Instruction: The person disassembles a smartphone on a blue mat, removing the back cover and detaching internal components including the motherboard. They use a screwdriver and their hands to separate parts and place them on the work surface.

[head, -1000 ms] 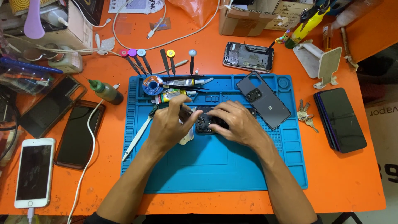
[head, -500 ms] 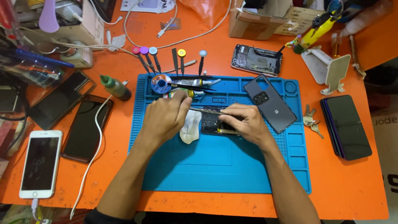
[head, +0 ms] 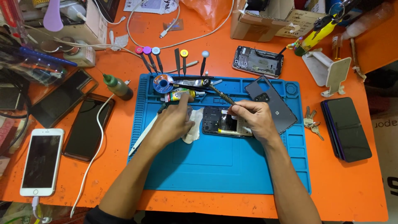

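Pinched between thumb and fingertips, a thin dark-handled tool (head: 219, 92) sits in the right hand (head: 253, 120), its shaft slanting up toward eleven o'clock while the working end is hidden by the fingers over the opened phone (head: 224, 122). That phone lies open-backed near the middle of the blue mat (head: 232, 166), its removed rear cover (head: 271, 103) just beside it at two o'clock. The left hand (head: 174, 122) rests at nine o'clock of the phone, fingers closed loosely over a pale cloth (head: 194, 126), index finger stretched toward a small tube (head: 176, 96). With nothing visibly bracing the phone's body, a slip of the tool could gouge the exposed board or flick a loose part off the mat. Spilled glue from the tube would foul the cloth.
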